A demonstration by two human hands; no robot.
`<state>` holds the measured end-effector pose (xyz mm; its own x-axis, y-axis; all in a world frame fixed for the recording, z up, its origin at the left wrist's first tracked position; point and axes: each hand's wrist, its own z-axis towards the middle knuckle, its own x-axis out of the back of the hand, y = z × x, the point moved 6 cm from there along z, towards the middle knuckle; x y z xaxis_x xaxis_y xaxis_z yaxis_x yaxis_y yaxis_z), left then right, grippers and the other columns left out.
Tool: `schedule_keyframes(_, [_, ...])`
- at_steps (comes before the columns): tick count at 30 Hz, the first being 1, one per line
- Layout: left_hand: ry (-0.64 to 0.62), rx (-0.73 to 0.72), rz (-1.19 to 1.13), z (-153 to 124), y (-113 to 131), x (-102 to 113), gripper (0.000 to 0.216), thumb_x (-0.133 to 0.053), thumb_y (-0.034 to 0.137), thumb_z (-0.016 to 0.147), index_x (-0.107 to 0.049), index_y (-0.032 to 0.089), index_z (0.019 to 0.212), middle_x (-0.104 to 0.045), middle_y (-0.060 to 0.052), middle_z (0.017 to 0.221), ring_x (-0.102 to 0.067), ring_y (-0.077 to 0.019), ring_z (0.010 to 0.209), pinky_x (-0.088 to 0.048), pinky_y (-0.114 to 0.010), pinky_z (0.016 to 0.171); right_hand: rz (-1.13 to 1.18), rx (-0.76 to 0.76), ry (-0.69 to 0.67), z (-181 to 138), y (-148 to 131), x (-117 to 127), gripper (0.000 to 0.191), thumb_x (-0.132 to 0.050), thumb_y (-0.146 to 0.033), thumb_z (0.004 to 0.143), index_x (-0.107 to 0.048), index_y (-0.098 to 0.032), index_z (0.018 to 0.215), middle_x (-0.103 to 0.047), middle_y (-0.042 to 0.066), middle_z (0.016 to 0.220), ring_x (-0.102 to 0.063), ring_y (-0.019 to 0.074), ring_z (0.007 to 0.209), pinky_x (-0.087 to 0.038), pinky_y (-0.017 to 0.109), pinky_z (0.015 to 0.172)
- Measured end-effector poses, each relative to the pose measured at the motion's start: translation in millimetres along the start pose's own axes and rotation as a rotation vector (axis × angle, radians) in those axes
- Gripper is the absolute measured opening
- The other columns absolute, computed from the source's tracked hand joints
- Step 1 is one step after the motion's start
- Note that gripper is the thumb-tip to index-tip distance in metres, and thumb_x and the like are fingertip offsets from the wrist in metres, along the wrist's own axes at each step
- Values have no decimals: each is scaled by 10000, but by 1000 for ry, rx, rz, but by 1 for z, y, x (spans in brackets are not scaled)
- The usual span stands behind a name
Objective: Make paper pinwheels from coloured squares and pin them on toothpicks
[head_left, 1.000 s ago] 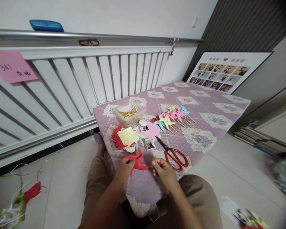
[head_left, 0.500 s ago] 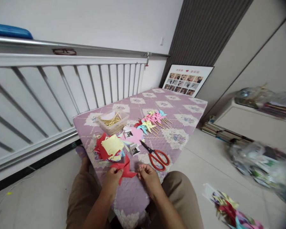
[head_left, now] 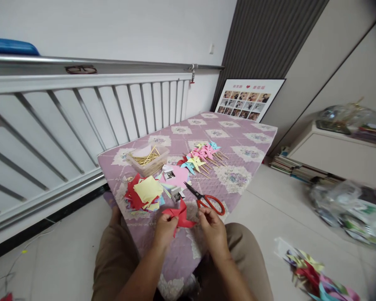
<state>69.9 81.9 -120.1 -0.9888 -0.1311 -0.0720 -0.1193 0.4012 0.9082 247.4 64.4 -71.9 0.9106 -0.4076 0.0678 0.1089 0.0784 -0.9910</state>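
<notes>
A red paper pinwheel is pinched at its middle by my left hand, just above the near part of the table. To its right my right hand has thumb and forefinger pressed together; whatever they hold is too small to name. Red-handled scissors lie behind my right hand, blades pointing to the back left. Two small open boxes of dark metal pins, the nearer box and the farther box, stand behind the pinwheel. A stack of coloured paper squares lies to the left.
A plastic tub of wooden sticks stands behind the paper stack. Finished pinwheels on sticks lie on the flowered tablecloth. More pinwheels lie on the floor at right. A radiator borders the table's left side.
Both hands and the red pinwheel have moved right and slightly up, nearer the scissors and pin box. The pinwheel has stayed in my left hand. The camera view has shifted slightly.
</notes>
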Motion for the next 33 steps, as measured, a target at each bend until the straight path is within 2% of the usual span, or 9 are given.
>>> schedule_keyframes(4, [-29, 6, -11, 5, -1, -2, 69, -581, 224, 728, -644, 201, 745, -654, 6, 651, -573, -128, 518, -461, -254, 529, -244, 290, -194, -8, -29, -25, 111, -550, -266, 827, -643, -227, 781, -669, 40, 778, -610, 204, 745, -476, 316, 715])
schedule_keyframes(6, [-46, -27, 15, 9, 1, -3, 93, -570, 221, 725, -657, 208, 755, -648, 13, 635, -576, -133, 535, -461, -253, 536, -305, 357, -266, -14, -30, -37, 133, -520, -225, 849, -637, -234, 786, -670, 35, 771, -618, 199, 747, -472, 308, 705])
schedule_keyframes(8, [-50, -60, 56, 12, 4, -4, 91, -563, 221, 720, -653, 208, 723, -610, 28, 570, -549, -131, 506, -447, -251, 524, -362, 395, -273, -17, -23, -44, 145, -506, -196, 856, -635, -234, 800, -677, 33, 764, -623, 202, 754, -468, 314, 712])
schedule_keyframes(15, [-42, -47, 106, 10, 5, -7, 94, -579, 271, 710, -638, 200, 729, -611, 17, 578, -516, -129, 497, -431, -255, 518, -429, 450, -189, -13, 1, -41, 151, -505, -198, 878, -644, -221, 825, -693, 45, 794, -628, 208, 775, -464, 346, 762])
schedule_keyframes(20, [9, -67, 216, 12, 8, -6, 109, -578, 283, 701, -592, 201, 632, -547, 34, 520, -468, -123, 459, -389, -254, 493, -389, 446, -157, -12, 1, -37, 147, -511, -214, 889, -646, -232, 833, -691, 43, 825, -625, 210, 818, -462, 360, 792])
schedule_keyframes(23, [-15, -138, 294, 15, 13, -10, 132, -563, 272, 700, -581, 197, 593, -512, 42, 493, -437, -120, 462, -359, -252, 496, -383, 461, -176, -12, -1, -38, 135, -533, -201, 875, -653, -238, 826, -689, 50, 851, -612, 222, 850, -456, 376, 802])
schedule_keyframes(26, [-57, -179, 322, 16, 17, -14, 129, -553, 257, 697, -605, 189, 600, -520, 40, 509, -433, -118, 484, -347, -250, 513, -385, 458, -182, -10, -1, -38, 141, -540, -185, 868, -659, -234, 810, -673, 63, 874, -592, 232, 865, -456, 384, 797])
schedule_keyframes(33, [-72, -144, 289, 14, 15, -14, 117, -561, 245, 697, -658, 180, 707, -572, 30, 589, -436, -112, 526, -337, -241, 527, -358, 465, -174, -7, -4, -37, 135, -572, -171, 845, -666, -239, 776, -629, 50, 885, -568, 227, 895, -440, 402, 839])
